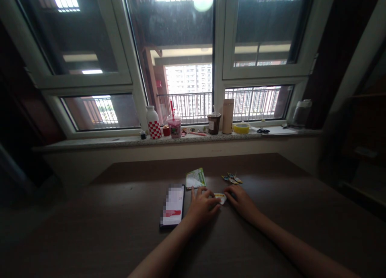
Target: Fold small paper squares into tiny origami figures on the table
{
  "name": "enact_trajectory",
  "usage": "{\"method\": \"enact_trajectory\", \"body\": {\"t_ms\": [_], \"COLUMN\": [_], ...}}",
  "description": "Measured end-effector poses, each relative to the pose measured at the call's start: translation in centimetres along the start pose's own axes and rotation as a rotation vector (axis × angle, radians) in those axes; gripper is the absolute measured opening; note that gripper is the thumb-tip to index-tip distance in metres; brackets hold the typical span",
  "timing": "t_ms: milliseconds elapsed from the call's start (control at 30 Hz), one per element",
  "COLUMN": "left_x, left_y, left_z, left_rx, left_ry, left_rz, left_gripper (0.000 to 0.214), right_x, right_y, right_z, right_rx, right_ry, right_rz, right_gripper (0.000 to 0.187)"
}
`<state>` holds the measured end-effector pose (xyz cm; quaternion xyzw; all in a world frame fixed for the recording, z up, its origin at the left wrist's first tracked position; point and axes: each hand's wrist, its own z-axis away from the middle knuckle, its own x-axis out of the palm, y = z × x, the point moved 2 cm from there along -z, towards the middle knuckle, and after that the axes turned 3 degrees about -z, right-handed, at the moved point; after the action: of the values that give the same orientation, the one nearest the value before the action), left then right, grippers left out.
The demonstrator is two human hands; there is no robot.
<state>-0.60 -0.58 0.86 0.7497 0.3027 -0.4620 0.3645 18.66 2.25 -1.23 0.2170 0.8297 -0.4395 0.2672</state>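
Left hand: A person's left hand [202, 207] lies low over the brown table [120, 246], fingers spread, some at the left part of a small white piece [222, 198] with a yellow strip; whether it grips the piece cannot be told

Right hand: The right hand [241, 201], fingers bent, sits at the piece's right edge; whether it is pinching cannot be told

White piece: On the tabletop, between the two hands

Green-and-white packet [196, 177]: Flat just beyond the left fingertips, its contents hidden

Colored scraps [232, 178]: A little cluster beyond the right hand

Phone [173, 207]: Left of the left hand, screen lit and partly pixelated

Pink cup [175, 127]: On the stone windowsill [126, 141], a pink drink inside, a red straw standing in it

Dark cup [214, 124]: Clear film rises above its rim, a pale label on its side, dark brown filling showing

Checked bottle [154, 125]: White above, red and white below, upright, contents out of sight

Tan flask [227, 116]: Upright beside the dark cup, its inside hidden

Red jar [166, 130]: Small, between checked bottle and pink cup, contents unseen

Yellow tape [241, 128]: A roll just right of the flask
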Motion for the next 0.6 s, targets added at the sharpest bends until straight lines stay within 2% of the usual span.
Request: {"method": "enact_trajectory", "body": {"t_ms": [200, 333, 600], "left_x": [0.3, 0.4, 0.5], "left_y": [0.0, 0.1, 0.1], "left_z": [0.0, 0.1, 0.1], "left_rx": [-0.026, -0.033, -0.034], "left_ry": [0.000, -0.007, 0.003], "left_rz": [0.008, 0.007, 0.017], "left_gripper": [0.026, 0.026, 0.027], "right_x": [0.1, -0.1, -0.5], "right_y": [0.5, 0.8, -0.6], "right_z": [-0.1, -0.1, 0.3], "right_rx": [0.019, 0.005, -0.082], "right_ry": [0.031, 0.017, -0.017], "right_rz": [0.019, 0.045, -0.025], "right_gripper": [0.012, 0.017, 0.016]}}
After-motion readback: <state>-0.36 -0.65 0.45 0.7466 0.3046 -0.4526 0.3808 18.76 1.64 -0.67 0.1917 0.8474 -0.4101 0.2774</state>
